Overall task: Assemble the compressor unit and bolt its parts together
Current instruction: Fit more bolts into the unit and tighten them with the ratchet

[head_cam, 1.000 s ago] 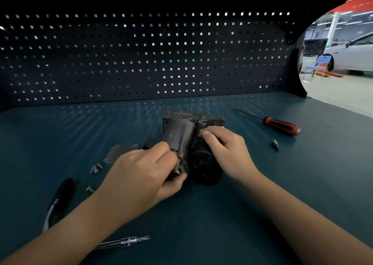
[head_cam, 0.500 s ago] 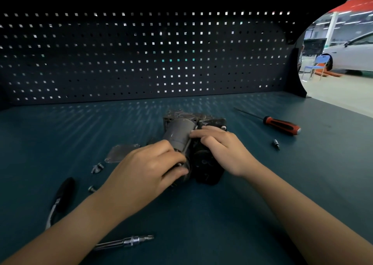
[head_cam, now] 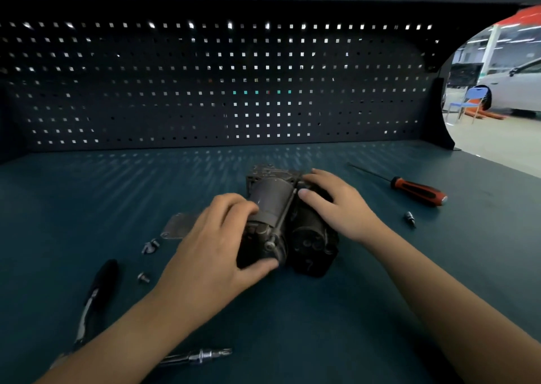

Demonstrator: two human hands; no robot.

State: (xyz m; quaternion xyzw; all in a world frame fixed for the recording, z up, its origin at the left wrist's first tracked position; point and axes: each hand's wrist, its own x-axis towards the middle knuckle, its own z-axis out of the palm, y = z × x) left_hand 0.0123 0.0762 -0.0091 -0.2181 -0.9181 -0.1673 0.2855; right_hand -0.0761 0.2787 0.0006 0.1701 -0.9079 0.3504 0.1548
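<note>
The dark compressor unit (head_cam: 310, 237) lies in the middle of the teal bench, with a grey motor cylinder (head_cam: 270, 196) along its left side and a black round housing on the right. My left hand (head_cam: 216, 246) grips the near end of the grey cylinder, thumb under its front face. My right hand (head_cam: 339, 205) rests on top of the black housing, fingers spread toward the far end. A long bolt (head_cam: 282, 222) runs between the two cylinders. A flat metal plate (head_cam: 178, 225) lies left of the unit, with loose bolts (head_cam: 150, 246) near it.
A red-and-black screwdriver (head_cam: 418, 190) and a small bit (head_cam: 409, 217) lie to the right. A black-handled ratchet (head_cam: 96, 293) and a chrome extension bar (head_cam: 199, 356) lie near the front left. Another loose bolt (head_cam: 143, 277) sits beside the ratchet. A pegboard wall closes the back.
My left hand has slid back to the cylinder's near end, uncovering its front face. My right hand has reached further across the top of the unit.
</note>
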